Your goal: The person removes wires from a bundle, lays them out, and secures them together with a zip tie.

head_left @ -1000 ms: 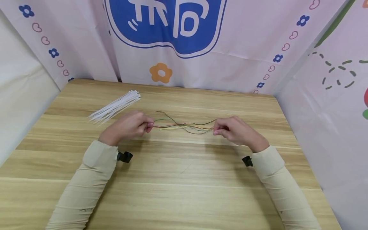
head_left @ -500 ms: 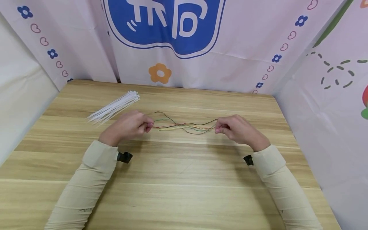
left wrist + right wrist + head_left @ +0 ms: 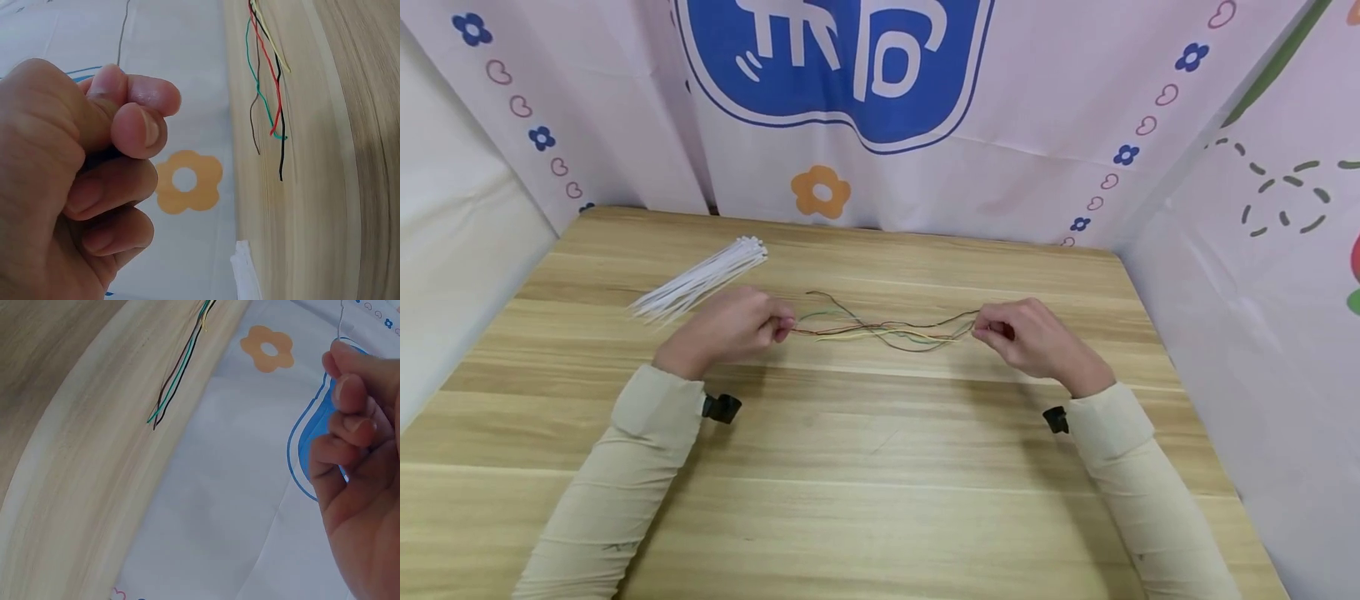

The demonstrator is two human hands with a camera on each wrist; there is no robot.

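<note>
Several thin coloured wires (image 3: pixel 880 327), among them yellow, green, red and black, lie loosely crossed on the wooden table between the hands. My left hand (image 3: pixel 733 329) pinches with thumb and forefinger at their left side, other fingers curled. In the left wrist view a thin grey wire (image 3: pixel 123 31) rises from its fingertips, above the coloured wires (image 3: pixel 269 87). Opposite, my right hand (image 3: pixel 1026 337) pinches a thin grey wire (image 3: pixel 340 319), seen leaving its fingertips in the right wrist view. Whether both hands hold one and the same wire is too fine to tell in the head view.
A bundle of white cable ties (image 3: pixel 700 279) lies at the back left of the table (image 3: pixel 880 500), behind the left hand. Printed cloth (image 3: pixel 1000 183) hangs along the table's back edge, with more cloth on both sides.
My right hand has moved a little to the right, and my left slightly to the left, so they stand farther apart. The yellow wire's right end now shows apart from the right fingers.
</note>
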